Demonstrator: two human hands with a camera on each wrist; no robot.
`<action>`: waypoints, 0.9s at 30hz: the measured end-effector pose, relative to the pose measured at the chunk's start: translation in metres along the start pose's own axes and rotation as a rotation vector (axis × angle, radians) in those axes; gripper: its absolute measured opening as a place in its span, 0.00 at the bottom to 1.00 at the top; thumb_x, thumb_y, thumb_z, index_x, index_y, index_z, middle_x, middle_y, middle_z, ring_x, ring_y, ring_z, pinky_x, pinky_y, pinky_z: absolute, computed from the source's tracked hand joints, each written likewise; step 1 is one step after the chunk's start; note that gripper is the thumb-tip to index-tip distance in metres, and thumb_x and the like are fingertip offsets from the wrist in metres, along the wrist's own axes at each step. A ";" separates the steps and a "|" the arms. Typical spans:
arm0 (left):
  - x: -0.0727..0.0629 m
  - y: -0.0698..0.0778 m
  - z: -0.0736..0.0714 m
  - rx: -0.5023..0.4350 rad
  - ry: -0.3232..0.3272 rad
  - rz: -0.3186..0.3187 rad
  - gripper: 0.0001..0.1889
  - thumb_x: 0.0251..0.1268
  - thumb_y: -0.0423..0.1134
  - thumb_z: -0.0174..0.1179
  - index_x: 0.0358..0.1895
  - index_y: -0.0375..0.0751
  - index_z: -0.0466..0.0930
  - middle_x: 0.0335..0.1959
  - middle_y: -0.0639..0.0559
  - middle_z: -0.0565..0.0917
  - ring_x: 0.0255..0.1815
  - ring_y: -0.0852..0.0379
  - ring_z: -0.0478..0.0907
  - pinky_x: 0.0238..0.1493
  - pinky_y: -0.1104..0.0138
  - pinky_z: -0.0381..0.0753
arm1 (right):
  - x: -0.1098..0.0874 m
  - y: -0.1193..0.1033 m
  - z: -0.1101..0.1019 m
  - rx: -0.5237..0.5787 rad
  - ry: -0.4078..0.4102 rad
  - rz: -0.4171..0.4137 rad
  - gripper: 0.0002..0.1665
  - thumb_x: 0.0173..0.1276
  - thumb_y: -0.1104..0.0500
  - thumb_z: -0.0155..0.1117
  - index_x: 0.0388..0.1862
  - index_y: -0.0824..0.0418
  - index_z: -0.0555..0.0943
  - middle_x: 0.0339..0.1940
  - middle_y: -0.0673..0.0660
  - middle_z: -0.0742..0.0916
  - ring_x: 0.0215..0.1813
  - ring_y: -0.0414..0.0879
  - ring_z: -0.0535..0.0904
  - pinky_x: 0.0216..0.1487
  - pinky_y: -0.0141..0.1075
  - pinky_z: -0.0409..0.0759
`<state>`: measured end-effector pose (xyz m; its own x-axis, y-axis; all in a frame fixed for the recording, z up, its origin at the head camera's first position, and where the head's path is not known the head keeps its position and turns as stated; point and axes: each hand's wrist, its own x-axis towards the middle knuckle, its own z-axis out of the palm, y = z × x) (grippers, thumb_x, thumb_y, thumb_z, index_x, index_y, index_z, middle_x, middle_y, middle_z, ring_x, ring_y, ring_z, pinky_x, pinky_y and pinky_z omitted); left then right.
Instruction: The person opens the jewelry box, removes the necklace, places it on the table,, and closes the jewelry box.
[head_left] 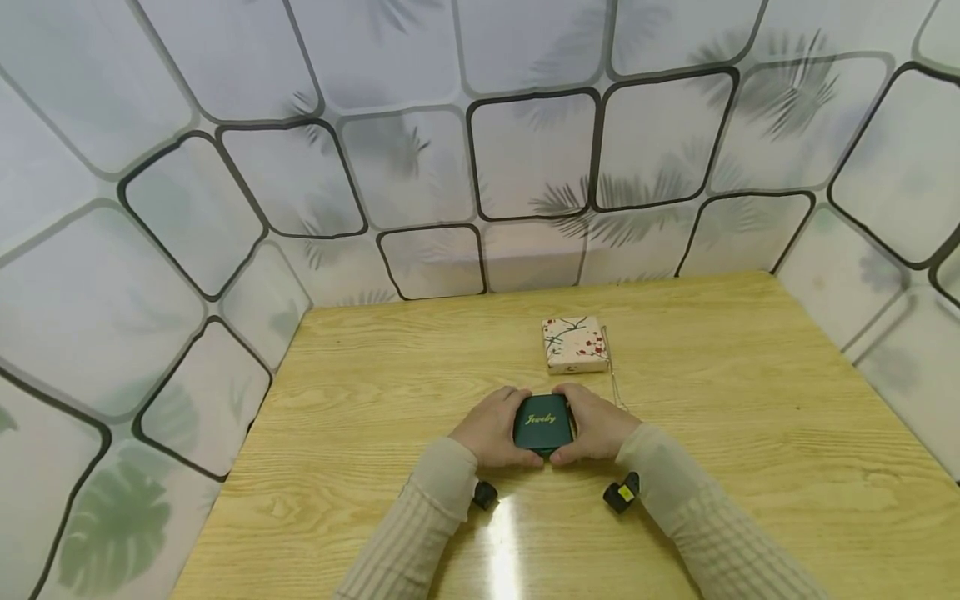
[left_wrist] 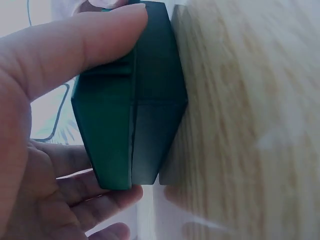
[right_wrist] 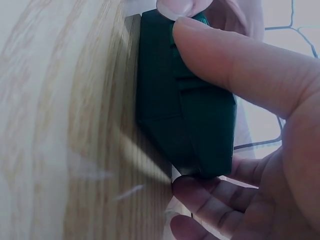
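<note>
A dark green jewelry box with gold "Jewelry" lettering on its lid is held between both hands, low over the wooden table. My left hand grips its left side, thumb at the front and fingers at the back. On the other side my right hand holds it the same way. In the left wrist view the box shows a seam between lid and base, and the lid looks closed. The right wrist view shows the thumb tip pressed to the front of the box, close to the other thumb.
Behind the hands lies a small white box printed with red blossoms and dark branches. A thin chain stretches along its right side toward the right hand. Patterned fabric surrounds the wooden table at the back and sides.
</note>
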<state>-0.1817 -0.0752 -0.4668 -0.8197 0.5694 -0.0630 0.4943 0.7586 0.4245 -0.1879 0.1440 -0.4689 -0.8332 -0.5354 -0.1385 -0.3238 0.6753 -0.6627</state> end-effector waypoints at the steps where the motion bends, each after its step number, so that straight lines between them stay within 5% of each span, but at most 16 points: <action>1: 0.000 0.000 0.000 -0.007 0.000 -0.004 0.55 0.43 0.65 0.71 0.73 0.40 0.58 0.62 0.49 0.71 0.59 0.55 0.70 0.60 0.60 0.72 | 0.000 0.000 0.000 0.000 -0.002 0.001 0.62 0.42 0.40 0.82 0.68 0.68 0.60 0.59 0.59 0.73 0.58 0.50 0.72 0.59 0.47 0.70; 27: 0.001 -0.003 0.000 -0.041 0.028 0.016 0.53 0.43 0.63 0.73 0.72 0.40 0.60 0.61 0.50 0.71 0.58 0.56 0.71 0.59 0.61 0.72 | -0.003 -0.001 -0.006 0.097 -0.032 -0.012 0.65 0.46 0.43 0.81 0.72 0.69 0.55 0.62 0.62 0.71 0.59 0.51 0.71 0.60 0.48 0.70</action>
<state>-0.1840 -0.0769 -0.4685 -0.8195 0.5723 -0.0309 0.4959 0.7351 0.4622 -0.1873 0.1481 -0.4633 -0.8141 -0.5604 -0.1526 -0.2874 0.6169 -0.7327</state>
